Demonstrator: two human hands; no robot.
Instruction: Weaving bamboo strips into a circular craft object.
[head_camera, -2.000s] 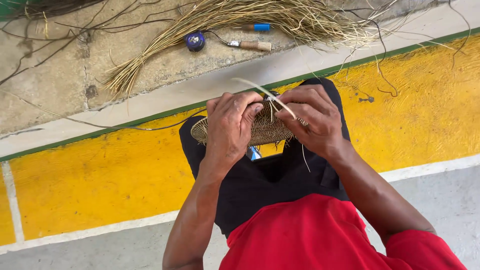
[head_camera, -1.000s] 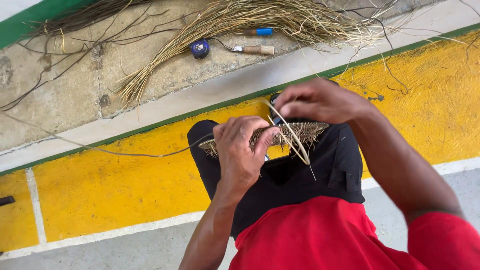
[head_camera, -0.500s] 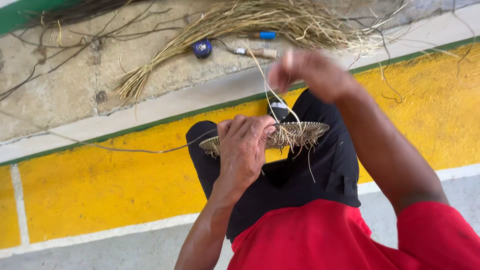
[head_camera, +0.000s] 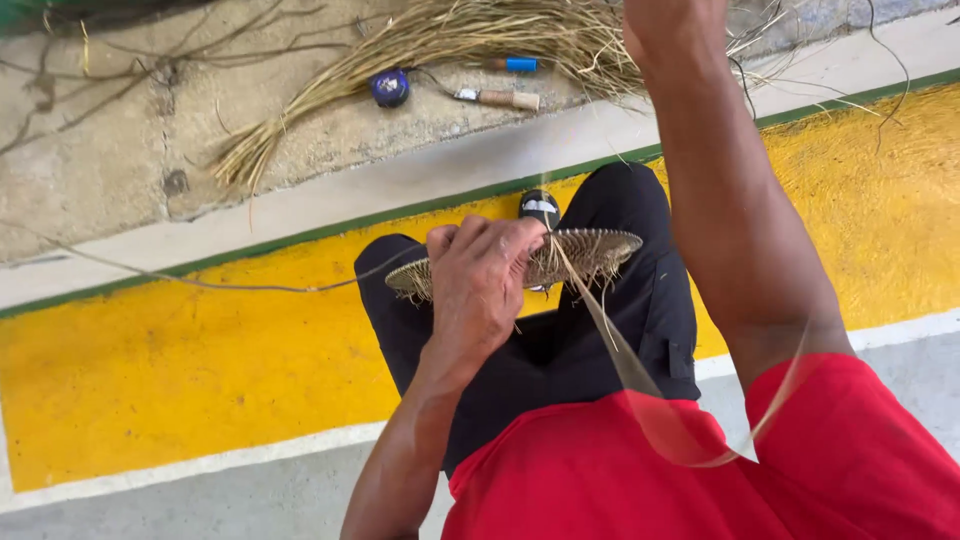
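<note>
While the left hand (head_camera: 485, 285) closes its fingers over the near rim of a flat woven disc (head_camera: 590, 252) resting on the person's black-trousered knees (head_camera: 600, 330), the right hand (head_camera: 668, 25) is raised to the top edge of the view, blurred and partly cut off, so I cannot tell whether it is pinched or spread. A pale thin strand (head_camera: 610, 335) runs from the disc down toward the red shirt (head_camera: 640, 470) and loops there. Beyond the knees lies a yellow painted floor band (head_camera: 180, 350), edged white and green. On the bare concrete past it sits a bundle of dry straw (head_camera: 450, 40), with a blue round object (head_camera: 390, 88) and a wooden-handled tool (head_camera: 500, 98) beside it.
</note>
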